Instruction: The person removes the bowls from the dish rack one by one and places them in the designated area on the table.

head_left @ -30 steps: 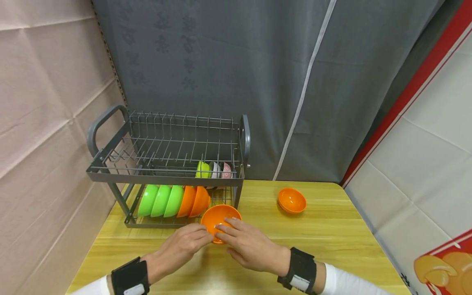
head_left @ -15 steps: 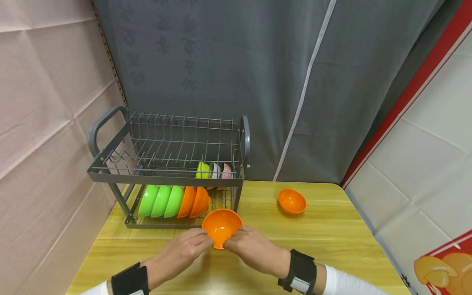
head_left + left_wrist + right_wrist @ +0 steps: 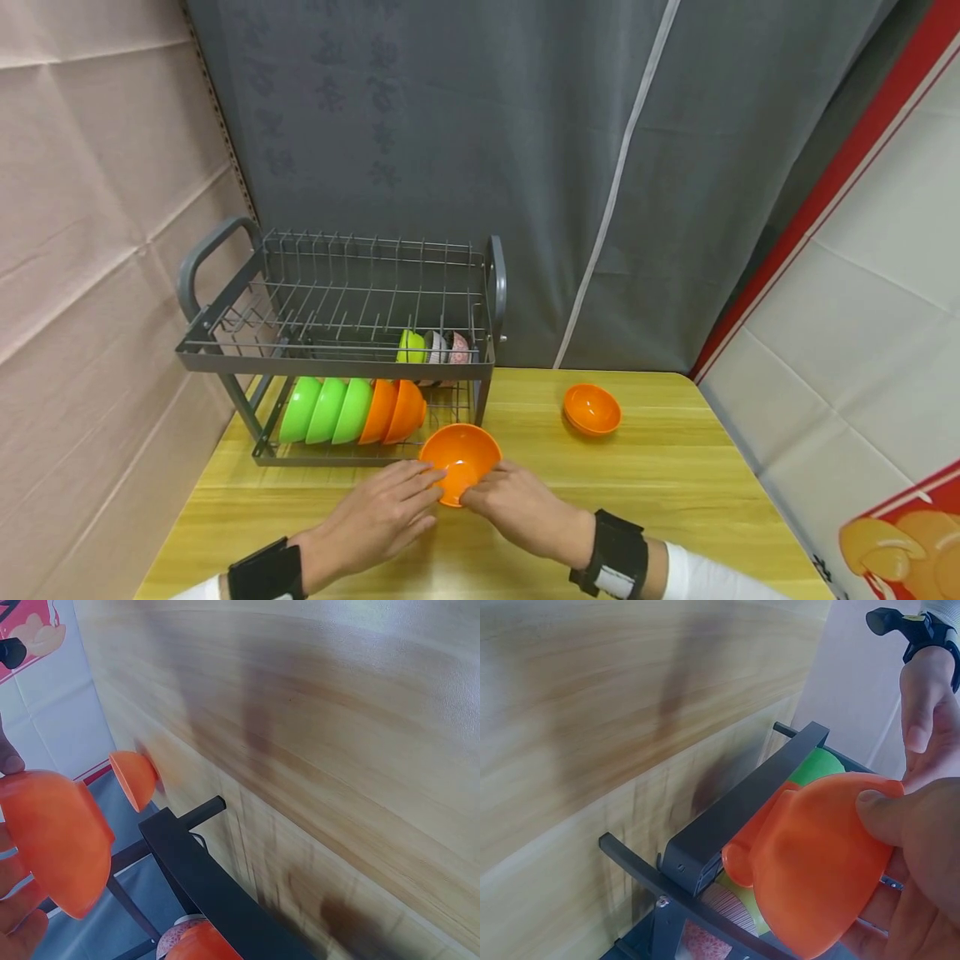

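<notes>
An orange bowl (image 3: pixel 461 463) is held tilted above the table, its inside facing up and towards the head camera. My right hand (image 3: pixel 521 510) pinches its lower right rim. In the right wrist view the thumb (image 3: pixel 881 814) presses the outside. My left hand (image 3: pixel 382 514) is at the bowl's left rim, fingers loosely extended; in the left wrist view its fingers (image 3: pixel 19 907) lie by the rim. Right behind the bowl stands a grey two-tier dish rack (image 3: pixel 337 367). On its lower tier, green bowls (image 3: pixel 298 410) and orange bowls (image 3: pixel 406 412) stand on edge in a row.
Small bowls, one a green bowl (image 3: pixel 412 347) and one a pink patterned bowl (image 3: pixel 460 349), stand at the rack's right. Another orange bowl (image 3: pixel 592 408), apparently stacked, sits right of the rack on the wooden table (image 3: pixel 637 492). A grey curtain (image 3: pixel 420 125) hangs behind.
The right hand's fingers have gone from spread over the bowl to pinching its rim. The bowl has shifted slightly right and nearer. The left fingers have loosened from their grip.
</notes>
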The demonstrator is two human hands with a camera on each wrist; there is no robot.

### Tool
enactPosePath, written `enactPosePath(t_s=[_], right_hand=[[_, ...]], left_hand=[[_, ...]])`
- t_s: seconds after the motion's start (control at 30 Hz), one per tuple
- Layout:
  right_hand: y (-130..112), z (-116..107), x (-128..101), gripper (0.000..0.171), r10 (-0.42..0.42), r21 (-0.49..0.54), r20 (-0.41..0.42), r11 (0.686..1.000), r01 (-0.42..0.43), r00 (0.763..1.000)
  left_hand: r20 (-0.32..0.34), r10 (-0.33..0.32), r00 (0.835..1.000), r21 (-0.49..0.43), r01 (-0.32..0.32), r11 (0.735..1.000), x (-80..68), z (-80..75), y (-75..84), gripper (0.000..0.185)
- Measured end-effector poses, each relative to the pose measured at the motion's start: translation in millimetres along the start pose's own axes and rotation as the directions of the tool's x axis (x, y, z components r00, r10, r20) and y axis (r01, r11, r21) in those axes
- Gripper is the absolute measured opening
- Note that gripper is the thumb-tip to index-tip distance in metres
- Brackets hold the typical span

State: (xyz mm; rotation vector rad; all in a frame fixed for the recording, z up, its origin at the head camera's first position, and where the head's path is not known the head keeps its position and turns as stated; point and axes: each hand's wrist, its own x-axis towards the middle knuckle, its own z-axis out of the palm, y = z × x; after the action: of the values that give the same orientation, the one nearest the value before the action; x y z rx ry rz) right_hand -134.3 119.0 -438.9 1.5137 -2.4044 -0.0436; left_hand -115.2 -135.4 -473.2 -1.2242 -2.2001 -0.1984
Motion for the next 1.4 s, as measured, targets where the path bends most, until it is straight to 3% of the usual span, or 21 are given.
enactPosePath(t_s=[0.3,0.57,0.9,1.4], right_hand=[[4,2,-11,0.016,0.019,0.012,-0.018,1.0,-0.019,1.0],[6,0,-20,0.016,0.042,0.031,-0.057,0.999,-0.04,0.997],[10,2,-30,0.016,0.083,0.04,-0.067,0.996,-0.081,0.994],[18,3,-46,0.025,0.162,0.021,-0.027,0.987,-0.161,0.986]], left_hand=[[0.15,-0.065,0.987,-0.001,0.066,0.998,-0.5,-1.3,5.9,0.056],[0.225,-0.077,0.971,0.007,0.078,0.997,-0.5,1.1,6.6,0.067],[0.246,-0.085,0.966,0.039,0.078,0.996,-1.1,6.2,7.1,0.073],[0.289,-0.086,0.953,0.004,0.088,0.996,6.1,5.6,8.7,0.074]])
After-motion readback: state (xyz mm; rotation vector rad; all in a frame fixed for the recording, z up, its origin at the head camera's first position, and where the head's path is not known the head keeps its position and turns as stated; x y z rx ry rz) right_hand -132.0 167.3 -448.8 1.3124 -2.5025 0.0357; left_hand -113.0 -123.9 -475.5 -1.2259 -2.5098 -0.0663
